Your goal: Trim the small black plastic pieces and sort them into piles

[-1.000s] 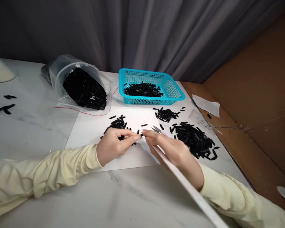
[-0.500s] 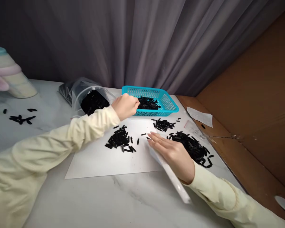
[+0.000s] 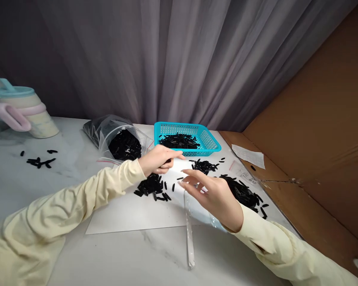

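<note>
My left hand (image 3: pixel 158 159) hovers over the back of a white sheet (image 3: pixel 119 216), its index finger stretched out and the others curled. Something dark, like the narrow black pieces around it, shows between those fingers. A heap of black pieces (image 3: pixel 151 184) lies just below that hand. To the right, my right hand (image 3: pixel 213 192) has thumb and fingers curved about a clear plastic bag (image 3: pixel 189 238), whose long whitish edge hangs toward me. Part of the bag is hidden behind the hand. Behind both hands stands a blue basket (image 3: pixel 210 139) holding many black pieces.
An open zip bag (image 3: pixel 106 137) full of black pieces lies back left. More black heaps (image 3: pixel 240 190) sit on the right, near a small clear bag (image 3: pixel 241 171) and a paper slip (image 3: pixel 248 156). A handled tumbler (image 3: pixel 43 123) stands far left, with loose pieces (image 3: pixel 41 162) before it.
My left hand has left the basket and come nearer the right hand. The right fingers have spread and curved, and the bag's whitish edge has swung left. The view has tilted up slightly.
</note>
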`<state>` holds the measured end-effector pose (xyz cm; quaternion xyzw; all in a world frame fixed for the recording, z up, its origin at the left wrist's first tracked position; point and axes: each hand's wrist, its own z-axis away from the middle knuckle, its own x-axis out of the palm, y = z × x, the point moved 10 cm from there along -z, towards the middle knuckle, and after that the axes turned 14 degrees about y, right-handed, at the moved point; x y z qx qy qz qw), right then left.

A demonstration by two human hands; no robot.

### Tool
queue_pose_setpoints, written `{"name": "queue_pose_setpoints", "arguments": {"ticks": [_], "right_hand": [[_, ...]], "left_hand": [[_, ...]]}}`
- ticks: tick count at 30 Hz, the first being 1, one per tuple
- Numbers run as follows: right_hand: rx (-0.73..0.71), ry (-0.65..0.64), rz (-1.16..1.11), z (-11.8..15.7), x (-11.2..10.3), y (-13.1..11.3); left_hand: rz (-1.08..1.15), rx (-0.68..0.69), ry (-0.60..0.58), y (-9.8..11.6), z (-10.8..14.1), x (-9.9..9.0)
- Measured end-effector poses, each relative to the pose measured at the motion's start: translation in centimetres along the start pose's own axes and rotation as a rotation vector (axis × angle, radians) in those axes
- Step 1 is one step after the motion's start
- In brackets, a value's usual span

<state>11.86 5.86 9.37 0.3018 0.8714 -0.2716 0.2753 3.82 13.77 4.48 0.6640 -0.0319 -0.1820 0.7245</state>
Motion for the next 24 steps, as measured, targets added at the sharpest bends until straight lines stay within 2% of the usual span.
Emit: {"name": "queue_pose_setpoints", "arguments": {"ticks": [2, 4, 7, 12, 15, 18, 24], "right_hand": [[0.099, -0.079, -0.096, 0.0, 1.0, -0.2], [0.151, -0.150, -0.161, 0.1, 2.1, -0.6], [0.154, -0.212, -0.250, 0.3, 3.2, -1.3], [0.013, -0.299, -0.337, 1.4, 4.6, -2.5], [-0.030, -0.292, -0.336, 2.6, 5.0, -2.7], [-0.018, -0.230, -0.313, 3.5, 4.8, -2.9], [0.023, -0.101, -0.208, 3.2, 1.8, -2.6]], "left_hand": [[0.181, -0.155, -0.067, -1.8, 1.6, 1.5], [0.252, -0.239, -0.115, -3.1, 2.8, 2.8], [0.264, -0.255, -0.160, -3.9, 3.7, 3.9], [0.188, -0.239, -0.275, -4.3, 4.7, 4.8], [0.207, -0.345, -0.304, -5.9, 5.4, 5.3], [0.268, -0.449, -0.293, -7.2, 6.3, 5.7], [0.376, -0.412, -0.246, -6.3, 6.7, 4.9]]}}
